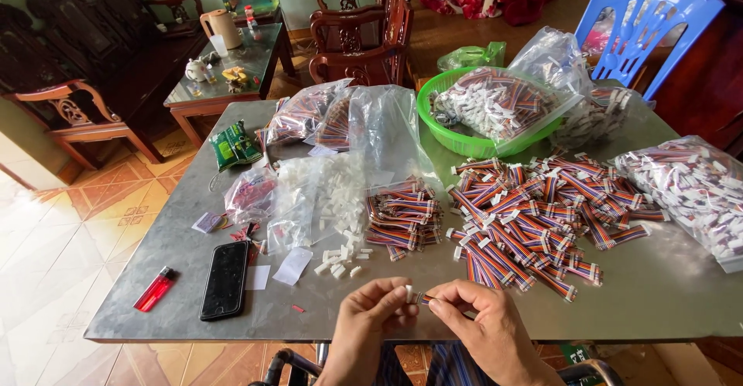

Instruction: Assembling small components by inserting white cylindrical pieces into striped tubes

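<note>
Pinching together, both hands' grips clamp a short rainbow ribbon cable [423, 298], white-plugged.

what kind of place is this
Likely a home living room used for piecework: carved wooden chairs, a tea table with a kettle, and a metal table piled with ribbon cables.

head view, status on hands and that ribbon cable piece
Left hand and right hand both pinching one ribbon cable, white connector at its end. Nothing in the way.
</note>
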